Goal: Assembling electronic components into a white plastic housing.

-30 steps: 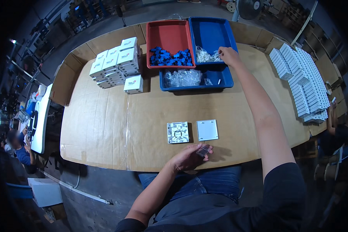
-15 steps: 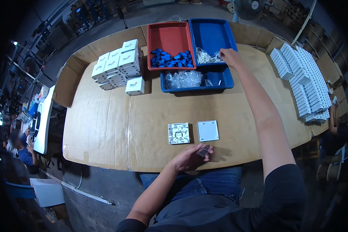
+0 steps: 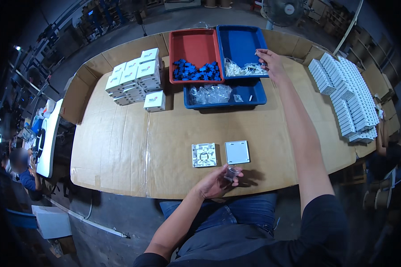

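My left hand (image 3: 213,183) is closed round a small clear plastic bag (image 3: 231,173) near the table's front edge. Just beyond it lie an opened white box base (image 3: 204,155) with moulded inner parts and a flat white cover (image 3: 237,152). My right hand (image 3: 272,63) is raised over the right edge of the blue tray (image 3: 242,39), fingertips pinched on a small white piece (image 3: 257,53) whose exact kind is too small to tell. Loose white pieces (image 3: 245,69) lie in that tray's near end.
A red tray (image 3: 193,43) holds blue clips (image 3: 195,71). Clear bags (image 3: 211,94) fill part of a nearer blue tray (image 3: 249,103). Closed white boxes (image 3: 138,71) are stacked at left, white boxes (image 3: 343,95) in rows at right. Cardboard walls (image 3: 89,80) edge the table.
My right hand has lifted out of the white pieces and shifted slightly right, with a small white piece in its fingertips. The left hand has tilted the plastic bag more upright.
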Action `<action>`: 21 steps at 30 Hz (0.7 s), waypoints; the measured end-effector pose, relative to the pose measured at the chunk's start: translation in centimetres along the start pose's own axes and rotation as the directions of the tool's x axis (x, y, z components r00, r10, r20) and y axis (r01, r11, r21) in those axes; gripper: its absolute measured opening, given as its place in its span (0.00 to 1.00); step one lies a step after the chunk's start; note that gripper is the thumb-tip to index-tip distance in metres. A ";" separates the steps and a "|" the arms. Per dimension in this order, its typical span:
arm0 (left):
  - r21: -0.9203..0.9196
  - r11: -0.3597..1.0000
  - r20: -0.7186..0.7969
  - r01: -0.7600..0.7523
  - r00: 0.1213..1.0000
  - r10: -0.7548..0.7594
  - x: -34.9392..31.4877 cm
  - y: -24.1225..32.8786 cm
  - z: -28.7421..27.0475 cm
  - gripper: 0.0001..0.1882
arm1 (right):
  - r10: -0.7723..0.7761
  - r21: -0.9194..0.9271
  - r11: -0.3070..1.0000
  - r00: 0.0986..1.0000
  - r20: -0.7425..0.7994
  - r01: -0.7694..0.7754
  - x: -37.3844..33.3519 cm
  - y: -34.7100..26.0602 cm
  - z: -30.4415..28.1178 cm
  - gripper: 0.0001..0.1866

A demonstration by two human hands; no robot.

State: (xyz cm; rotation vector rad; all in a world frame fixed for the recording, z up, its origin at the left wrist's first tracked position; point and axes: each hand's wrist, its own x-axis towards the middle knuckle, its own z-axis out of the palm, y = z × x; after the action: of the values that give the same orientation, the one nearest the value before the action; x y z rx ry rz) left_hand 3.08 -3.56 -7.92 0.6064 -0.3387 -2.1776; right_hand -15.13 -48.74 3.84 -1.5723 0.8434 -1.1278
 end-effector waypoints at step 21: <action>-0.237 0.968 0.128 -0.082 0.985 0.115 0.3 -0.6 -0.9 0.30 | 0.315 -0.179 0.949 0.828 0.464 -0.260 -30.3 -7.0 9.7 0.06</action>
State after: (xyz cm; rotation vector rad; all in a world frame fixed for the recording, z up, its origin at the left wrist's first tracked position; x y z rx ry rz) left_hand 3.04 -3.44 -9.04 0.3007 -0.1804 -2.1291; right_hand -15.88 -16.25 1.88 -1.6504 0.7680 -0.4362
